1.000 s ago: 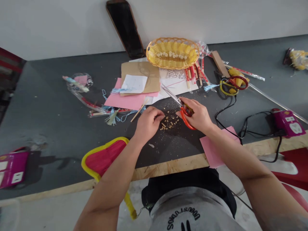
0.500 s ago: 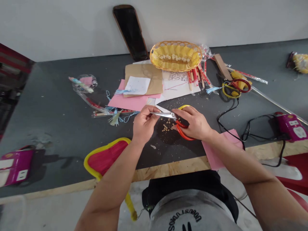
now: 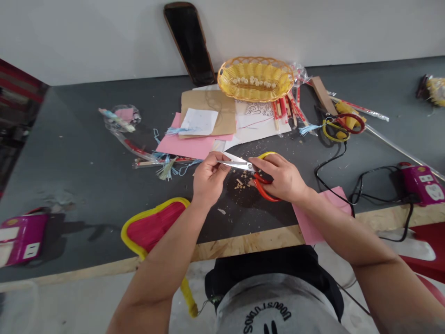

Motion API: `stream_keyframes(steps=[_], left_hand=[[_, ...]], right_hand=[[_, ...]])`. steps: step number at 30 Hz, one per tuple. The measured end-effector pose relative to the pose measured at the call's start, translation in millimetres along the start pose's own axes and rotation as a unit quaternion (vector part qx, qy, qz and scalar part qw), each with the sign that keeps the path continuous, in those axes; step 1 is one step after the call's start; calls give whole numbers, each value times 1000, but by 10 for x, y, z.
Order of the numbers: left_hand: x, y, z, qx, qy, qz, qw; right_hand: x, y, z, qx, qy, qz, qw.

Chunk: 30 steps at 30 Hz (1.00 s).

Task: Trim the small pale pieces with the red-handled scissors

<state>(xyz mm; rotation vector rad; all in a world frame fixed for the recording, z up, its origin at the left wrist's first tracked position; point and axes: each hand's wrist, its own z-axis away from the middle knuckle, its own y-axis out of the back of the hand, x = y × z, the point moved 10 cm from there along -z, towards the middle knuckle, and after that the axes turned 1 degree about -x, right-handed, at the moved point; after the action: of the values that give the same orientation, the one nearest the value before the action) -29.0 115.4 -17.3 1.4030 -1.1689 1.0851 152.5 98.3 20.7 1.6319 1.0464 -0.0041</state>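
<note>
From my remote seat, through the head camera, I take the oval yellow wicker basket with the looped rim (image 3: pixel 255 96) as my landmark; it stands at the back of the dark grey desk (image 3: pixel 86 185) with small whitish pieces (image 3: pixel 255 82) inside. On the near side of the basket, I see the person's right hand (image 3: pixel 283 177) clamped on the steel scissors with red and yellow handles (image 3: pixel 249 166), whose blades stand apart and point leftward. The left hand (image 3: pixel 209 181), nearer than the basket and left of its middle, is curled with thumb and fingers right at the blades, one blade crossing in front of the fingertips; I cannot tell whether it is clamped on anything. Just below the scissors, in front of the basket, I make out small tan clippings (image 3: pixel 239 183) scattered on the desk. Against the basket's left side I find the black phone in a brown case (image 3: pixel 190 41), leaning on the wall. In front and to the left of the basket I see a brown rectangular sheet (image 3: pixel 225 111), with a small white square of paper (image 3: pixel 201 119) on it and a larger pink sheet (image 3: pixel 182 147) beneath. Beside the basket's near right edge lie red-banded thin sticks (image 3: pixel 282 109). Farther forward and left of the basket, I see the red fan-shaped piece with a fuzzy yellow border (image 3: pixel 156 226), partly behind the left forearm.
</note>
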Motion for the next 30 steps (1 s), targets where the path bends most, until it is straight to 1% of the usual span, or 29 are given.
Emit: stream_keyframes(steps=[6, 9, 12, 15, 17, 22, 26, 30], left_hand=[[114, 8, 8, 4, -7, -25, 1000], [130, 14, 9, 6, -12, -35, 999], [84, 26, 7, 10, -13, -20, 1000], [42, 31, 5, 11, -13, -26, 1000], [54, 31, 7, 10, -20, -32, 999], [100, 45, 19, 19, -23, -57, 998], [60, 44, 25, 25, -13, -39, 999], [-18, 17, 35, 26, 3, 5, 1000]], right_hand=[[7, -8, 12, -5, 7, 5, 1000], [15, 25, 16, 3, -4, 17, 1000], [22, 75, 9, 14, -20, 11, 1000], [-28, 63, -6, 6, -3, 15, 1000], [-49, 43, -9, 3, 6, 18, 1000], [-12, -9, 4, -4, -8, 9, 1000], [-20, -17, 6, -6, -1, 19, 1000], [-60, -9, 4, -1, 15, 26, 1000]])
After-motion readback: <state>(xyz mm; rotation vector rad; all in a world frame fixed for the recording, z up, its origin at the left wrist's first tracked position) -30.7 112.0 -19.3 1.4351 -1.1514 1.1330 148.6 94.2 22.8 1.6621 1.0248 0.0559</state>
